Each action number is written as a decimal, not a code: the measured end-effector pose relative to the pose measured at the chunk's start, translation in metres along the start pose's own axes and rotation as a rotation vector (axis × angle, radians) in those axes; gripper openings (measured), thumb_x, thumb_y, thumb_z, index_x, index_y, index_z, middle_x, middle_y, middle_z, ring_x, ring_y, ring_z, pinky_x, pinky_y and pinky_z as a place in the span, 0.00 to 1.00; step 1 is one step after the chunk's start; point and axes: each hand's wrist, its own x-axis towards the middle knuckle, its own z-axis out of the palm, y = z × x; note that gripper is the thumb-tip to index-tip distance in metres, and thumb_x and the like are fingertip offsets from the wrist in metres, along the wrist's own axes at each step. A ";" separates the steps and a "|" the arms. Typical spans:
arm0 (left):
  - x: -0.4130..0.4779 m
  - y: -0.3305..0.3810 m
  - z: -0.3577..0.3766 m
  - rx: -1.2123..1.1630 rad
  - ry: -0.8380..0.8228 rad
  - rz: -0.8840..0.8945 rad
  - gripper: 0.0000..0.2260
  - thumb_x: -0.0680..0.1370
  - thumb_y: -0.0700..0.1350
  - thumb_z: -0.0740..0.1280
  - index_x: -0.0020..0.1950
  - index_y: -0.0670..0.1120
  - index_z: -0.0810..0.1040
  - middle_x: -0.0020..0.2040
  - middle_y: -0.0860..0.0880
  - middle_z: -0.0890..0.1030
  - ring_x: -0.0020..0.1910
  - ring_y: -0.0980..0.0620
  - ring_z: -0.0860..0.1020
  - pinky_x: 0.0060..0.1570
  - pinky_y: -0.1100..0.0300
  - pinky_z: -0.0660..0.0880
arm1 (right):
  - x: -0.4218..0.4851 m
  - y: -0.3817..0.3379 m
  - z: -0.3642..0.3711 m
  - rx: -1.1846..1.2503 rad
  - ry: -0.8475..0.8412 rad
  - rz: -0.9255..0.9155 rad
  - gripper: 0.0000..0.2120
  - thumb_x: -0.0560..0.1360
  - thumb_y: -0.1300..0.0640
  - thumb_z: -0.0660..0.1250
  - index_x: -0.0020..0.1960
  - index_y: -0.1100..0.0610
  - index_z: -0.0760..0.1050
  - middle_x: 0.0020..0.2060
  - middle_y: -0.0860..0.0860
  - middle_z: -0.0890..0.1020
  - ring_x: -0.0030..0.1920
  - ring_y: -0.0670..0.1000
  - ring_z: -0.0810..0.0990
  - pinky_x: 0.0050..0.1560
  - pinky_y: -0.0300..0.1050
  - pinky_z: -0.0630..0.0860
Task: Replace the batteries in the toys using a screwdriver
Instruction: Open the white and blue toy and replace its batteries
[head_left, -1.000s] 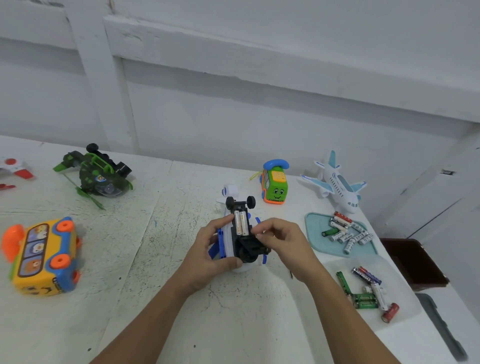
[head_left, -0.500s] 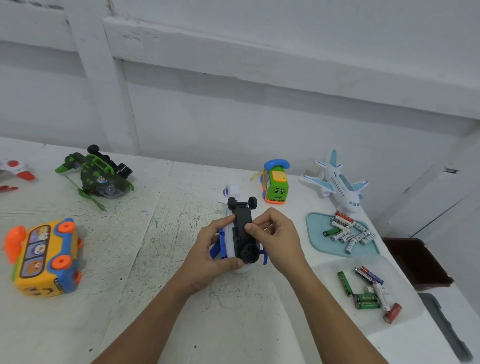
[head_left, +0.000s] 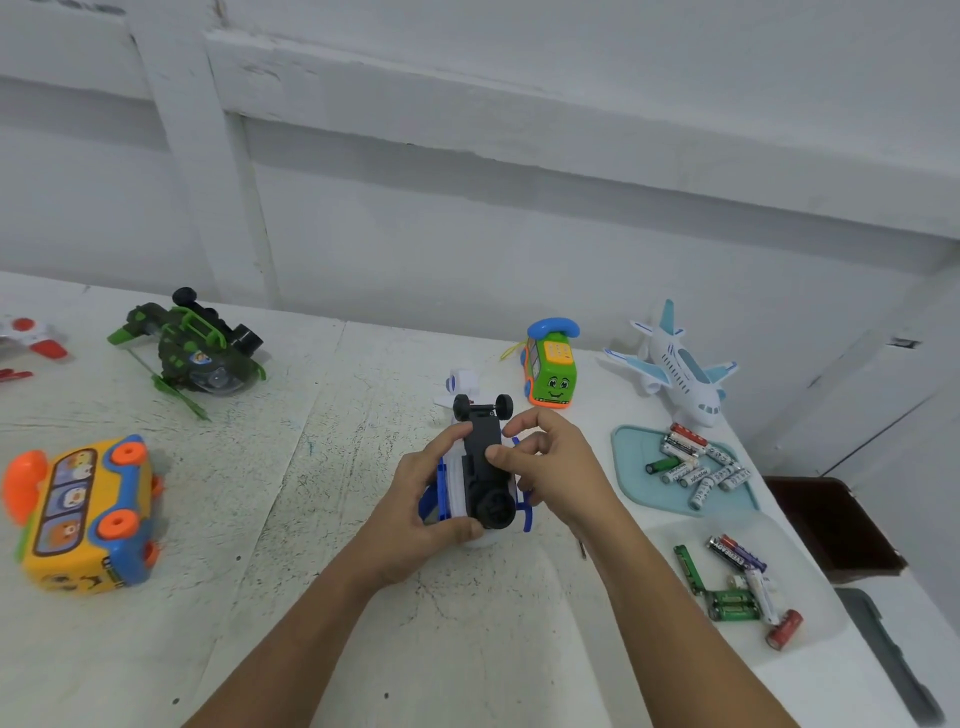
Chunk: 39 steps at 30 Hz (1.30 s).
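Forearms enter from bottom edge; scuffed white table (head_left: 249, 597) bare between them and at near left. Left hand (head_left: 415, 501) grips upturned white-and-blue toy plane with black wheeled underside (head_left: 483, 467) at table centre. Right hand (head_left: 558, 467) curls round its right side, thumb on black belly. Near right: clear plastic tray (head_left: 813, 582) of loose batteries. Behind it: teal tray (head_left: 634, 470) holding more. Left: yellow-and-blue bus-shaped toy phone (head_left: 83, 519). Far: green toy helicopter (head_left: 195, 348), green car-shaped toy phone (head_left: 551, 370), white-and-blue toy airliner (head_left: 680, 371). Dark grey object (head_left: 893, 660) at right edge cut off, unidentifiable.
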 end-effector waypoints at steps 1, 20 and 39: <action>0.000 0.001 -0.001 0.012 -0.010 -0.006 0.39 0.64 0.53 0.76 0.68 0.75 0.62 0.67 0.54 0.67 0.64 0.62 0.70 0.63 0.63 0.73 | 0.001 -0.001 -0.002 0.006 -0.015 0.011 0.09 0.73 0.56 0.73 0.49 0.55 0.74 0.34 0.52 0.81 0.29 0.45 0.78 0.29 0.40 0.75; 0.000 0.006 -0.003 -0.017 -0.044 -0.041 0.38 0.70 0.34 0.76 0.69 0.66 0.65 0.65 0.55 0.65 0.60 0.68 0.70 0.50 0.78 0.71 | 0.039 0.041 -0.043 -0.300 0.182 0.108 0.11 0.75 0.56 0.70 0.57 0.55 0.76 0.45 0.54 0.79 0.37 0.49 0.76 0.38 0.43 0.74; 0.000 0.008 -0.003 -0.023 -0.047 -0.068 0.39 0.70 0.35 0.77 0.69 0.66 0.65 0.64 0.57 0.65 0.61 0.64 0.69 0.51 0.78 0.71 | 0.018 -0.040 -0.043 0.323 0.413 -0.324 0.19 0.78 0.65 0.66 0.64 0.47 0.68 0.46 0.53 0.78 0.37 0.48 0.83 0.40 0.46 0.83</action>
